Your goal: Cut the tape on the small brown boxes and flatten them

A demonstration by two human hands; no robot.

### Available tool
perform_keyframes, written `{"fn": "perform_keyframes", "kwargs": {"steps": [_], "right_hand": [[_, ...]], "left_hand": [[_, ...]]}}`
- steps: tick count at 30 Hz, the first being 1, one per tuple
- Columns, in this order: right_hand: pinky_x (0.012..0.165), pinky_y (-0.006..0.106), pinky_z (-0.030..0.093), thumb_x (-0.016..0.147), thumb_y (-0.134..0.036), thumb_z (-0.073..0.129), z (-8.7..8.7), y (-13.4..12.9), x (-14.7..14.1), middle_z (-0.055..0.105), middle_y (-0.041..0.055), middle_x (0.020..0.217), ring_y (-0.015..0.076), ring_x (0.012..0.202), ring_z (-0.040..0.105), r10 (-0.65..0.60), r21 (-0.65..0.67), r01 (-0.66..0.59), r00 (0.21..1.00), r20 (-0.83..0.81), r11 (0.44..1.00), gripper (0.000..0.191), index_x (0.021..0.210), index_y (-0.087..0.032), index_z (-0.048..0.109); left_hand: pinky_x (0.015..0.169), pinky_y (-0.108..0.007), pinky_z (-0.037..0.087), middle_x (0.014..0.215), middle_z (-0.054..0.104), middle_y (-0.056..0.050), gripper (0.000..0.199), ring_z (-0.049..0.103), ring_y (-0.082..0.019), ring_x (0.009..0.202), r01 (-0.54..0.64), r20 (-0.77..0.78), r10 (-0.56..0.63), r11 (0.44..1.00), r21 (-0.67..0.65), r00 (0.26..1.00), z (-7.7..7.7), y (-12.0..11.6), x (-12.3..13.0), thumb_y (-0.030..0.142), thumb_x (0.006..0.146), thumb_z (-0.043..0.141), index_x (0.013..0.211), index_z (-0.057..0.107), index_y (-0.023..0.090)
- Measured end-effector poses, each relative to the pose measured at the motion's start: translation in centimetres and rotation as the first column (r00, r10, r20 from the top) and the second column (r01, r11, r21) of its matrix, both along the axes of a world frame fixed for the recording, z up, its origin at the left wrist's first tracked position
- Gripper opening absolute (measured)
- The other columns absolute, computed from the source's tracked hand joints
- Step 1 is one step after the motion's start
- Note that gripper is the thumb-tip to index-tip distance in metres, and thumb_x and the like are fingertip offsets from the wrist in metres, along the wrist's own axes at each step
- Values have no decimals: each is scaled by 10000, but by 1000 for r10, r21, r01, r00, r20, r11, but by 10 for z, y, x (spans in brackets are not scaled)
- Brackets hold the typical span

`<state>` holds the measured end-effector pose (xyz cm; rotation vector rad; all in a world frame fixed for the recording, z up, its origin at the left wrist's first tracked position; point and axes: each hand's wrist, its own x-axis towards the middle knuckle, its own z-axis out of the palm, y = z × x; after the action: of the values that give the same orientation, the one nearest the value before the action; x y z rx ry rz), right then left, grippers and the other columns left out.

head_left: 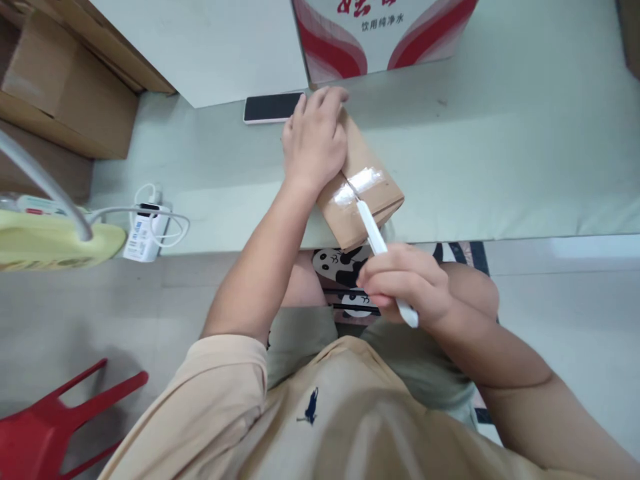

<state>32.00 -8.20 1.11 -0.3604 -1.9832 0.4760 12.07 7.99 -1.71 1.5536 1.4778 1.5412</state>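
Observation:
A small brown cardboard box (363, 157) lies at an angle near the table's front edge, with clear shiny tape (365, 179) across its top seam. My left hand (316, 137) is laid over the box's far left part, its fingers curled onto the cardboard and holding it. In my right hand (407, 280) is a white utility knife (373, 227), gripped in a closed fist in front of the box. The knife's front end reaches the taped seam, which shows a dark slit there. The blade itself is too small to make out.
A dark-screened phone (273, 108) lies beyond my left hand. Behind stands a red and white water carton (385, 40). Toward the left are a white power bank (145, 233) with a cable, a yellow lamp base (95, 243), cardboard boxes (75, 87) and a red stool (45, 427) below.

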Motion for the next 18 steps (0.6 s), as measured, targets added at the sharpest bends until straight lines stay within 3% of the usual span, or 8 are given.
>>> {"fn": "perform_keyframes", "kwargs": {"steps": [3, 9, 14, 18], "right_hand": [[629, 233, 543, 1033, -217, 499, -10, 10, -10, 688, 24, 790, 114, 680, 653, 23, 24, -21, 993, -115, 999, 131, 920, -203, 563], [622, 252, 478, 1025, -195, 495, -11, 18, -13, 695, 25, 811, 123, 690, 623, -25, 38, 24, 999, 33, 999, 118, 925, -210, 556], [598, 261, 454, 1005, -171, 498, -6, 15, -12, 650, 9, 738, 127, 621, 582, -83, 33, 82, 995, 51, 996, 113, 911, -220, 535], [592, 250, 470, 999, -161, 500, -1, 10, -12, 633, 6, 718, 124, 624, 582, -88, 5, 88, 995, 54, 996, 119, 902, -221, 533]], "left_hand": [[1185, -587, 293, 1115, 702, -13, 344, 372, -456, 1382, -8, 27, 8, 1000, 9, 1000, 0, 1, 0, 183, 576, 725, 789, 696, 452], [1190, -581, 276, 1068, 706, -30, 352, 411, -460, 1334, -15, 66, 15, 1000, 3, 998, 5, -2, 3, 116, 563, 727, 721, 674, 425], [1208, -564, 277, 1047, 710, -14, 366, 397, -430, 1335, -9, -19, 10, 999, 35, 1000, 0, 0, 0, 112, 590, 737, 770, 684, 427], [1203, -566, 285, 1075, 687, -44, 370, 359, -425, 1396, -65, 62, 64, 998, 24, 996, -1, 0, 0, 83, 605, 732, 783, 671, 402]]}}
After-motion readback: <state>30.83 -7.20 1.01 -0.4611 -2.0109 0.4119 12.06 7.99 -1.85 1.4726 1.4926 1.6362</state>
